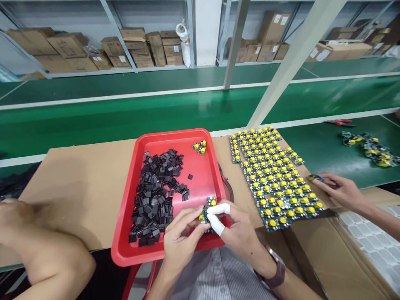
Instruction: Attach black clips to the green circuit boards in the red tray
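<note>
Head view: left hand (181, 238) and right hand (240, 230), fingertips pinched on one circuit board (210, 203) above the red tray (200, 179)'s near end. Work seemingly unfinished: black pieces (156, 187) lie loose, three boards (202, 151) inside; board rows (275, 177) alongside.

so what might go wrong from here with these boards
The circuit board, held between the left hand and right hand, might slip into the red tray near loose black pieces. The co-worker's hand, beside closely packed yellow-topped boards, could nudge some out of line.
</note>
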Available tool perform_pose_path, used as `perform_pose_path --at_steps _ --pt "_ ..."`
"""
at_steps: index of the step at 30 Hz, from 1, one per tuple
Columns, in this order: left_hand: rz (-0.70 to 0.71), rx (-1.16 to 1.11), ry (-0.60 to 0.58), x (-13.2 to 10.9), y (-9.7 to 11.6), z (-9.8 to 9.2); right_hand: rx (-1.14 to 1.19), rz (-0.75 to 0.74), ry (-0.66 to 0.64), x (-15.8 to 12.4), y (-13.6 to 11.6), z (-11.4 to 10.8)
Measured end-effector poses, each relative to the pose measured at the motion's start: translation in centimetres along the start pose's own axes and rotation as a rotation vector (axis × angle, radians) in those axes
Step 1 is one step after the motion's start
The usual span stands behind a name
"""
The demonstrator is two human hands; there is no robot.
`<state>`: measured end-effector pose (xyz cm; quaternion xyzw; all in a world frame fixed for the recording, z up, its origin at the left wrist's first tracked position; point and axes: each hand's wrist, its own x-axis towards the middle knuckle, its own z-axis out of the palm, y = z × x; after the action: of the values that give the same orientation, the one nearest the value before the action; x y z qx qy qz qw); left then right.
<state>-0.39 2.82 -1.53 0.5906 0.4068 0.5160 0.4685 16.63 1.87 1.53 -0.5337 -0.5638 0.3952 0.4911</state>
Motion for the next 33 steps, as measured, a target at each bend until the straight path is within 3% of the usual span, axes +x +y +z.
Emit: perform_pose_path --at_steps 3,7,12,17,19,23,33 --pt "0.000 0.033 0.004 0.0 0.2 0.1 -0.031 -0.061 -0.018 0.2 0.1 -0.2" --pt "0.053 0.119 -0.001 -0.1 0.2 0.2 0.015 0.022 -0.043 0.4 0.5 -0.2" --pt "0.037 0.148 -0.026 -0.2 0.0 0.3 0.033 -0.014 -0.076 0.5 0.9 -0.4" --pt "0.078 0.220 -0.046 -0.2 0.4 0.5 0.434 0.379 -0.107 1.1 1.8 -0.6" --pt "0.091 0.329 -0.064 0.0 0.9 0.6 0.532 0.452 -0.071 1.0 2.1 -0.6" --pt "0.126 0.493 -0.029 0.4 1.8 0.9 0.616 0.445 -0.046 0.1 2.4 -0.8" --pt "0.242 0.489 -0.001 0.4 1.8 1.4 0.530 0.299 -0.030 -1.4 1.9 0.4"
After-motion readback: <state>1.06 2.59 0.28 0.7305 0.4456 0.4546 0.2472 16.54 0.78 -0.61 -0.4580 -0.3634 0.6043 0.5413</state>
